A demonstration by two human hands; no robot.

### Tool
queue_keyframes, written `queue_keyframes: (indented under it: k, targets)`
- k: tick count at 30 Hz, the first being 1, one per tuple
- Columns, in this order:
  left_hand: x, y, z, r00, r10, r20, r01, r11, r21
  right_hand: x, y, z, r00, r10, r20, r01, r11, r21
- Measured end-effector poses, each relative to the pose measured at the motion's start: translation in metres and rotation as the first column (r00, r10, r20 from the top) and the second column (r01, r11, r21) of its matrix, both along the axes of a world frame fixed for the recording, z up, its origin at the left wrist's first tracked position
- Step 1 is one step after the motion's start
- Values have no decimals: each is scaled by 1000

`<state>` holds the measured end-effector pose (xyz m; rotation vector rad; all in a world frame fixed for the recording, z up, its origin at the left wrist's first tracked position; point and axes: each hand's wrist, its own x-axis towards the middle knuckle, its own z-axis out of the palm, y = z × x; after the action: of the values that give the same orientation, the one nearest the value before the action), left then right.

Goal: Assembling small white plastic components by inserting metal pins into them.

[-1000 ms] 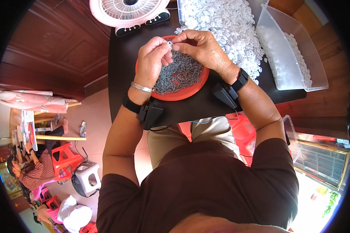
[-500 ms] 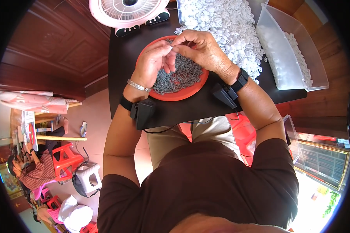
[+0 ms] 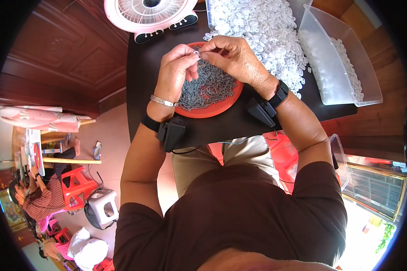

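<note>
Head view shows the left hand (image 3: 175, 72) and right hand (image 3: 233, 58) pinching one small white piece (image 3: 197, 53) between closed fingertips above the orange dish (image 3: 221, 104) of grey parts (image 3: 208, 88).

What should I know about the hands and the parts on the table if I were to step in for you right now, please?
Left hand: fingertips pinched on a tiny part above the orange tray.
Right hand: fingertips meet the left's at the same small piece; what it is cannot be told.
Tray: holds a heap of small grey metal parts.
Behind it: a pile of small white plastic pieces on the dark table; a clear bin at right holds more white pieces.
Done: cannot tell how many.
Left: both heaps look large.
</note>
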<state>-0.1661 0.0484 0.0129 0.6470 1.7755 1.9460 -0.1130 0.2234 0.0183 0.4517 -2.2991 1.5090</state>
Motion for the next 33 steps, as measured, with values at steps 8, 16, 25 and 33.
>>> queue_keyframes:
  k: [8,16,25,33]
  targets:
    - [3,4,-1,995,-6,-98,0,998,-62,0,3,2,995,-61,78,54,994,98]
    - [0,2,0,995,-53,-87,44,993,-108,1,1,1,998,-46,43,44,997,59]
    - [-1,-2,1,970,-198,143,187,979,82,2,2,3,998,13,-68,-7,996,93]
    - [-3,-2,2,976,-160,146,153,987,54,-1,0,-1,997,51,-59,-51,999,0]
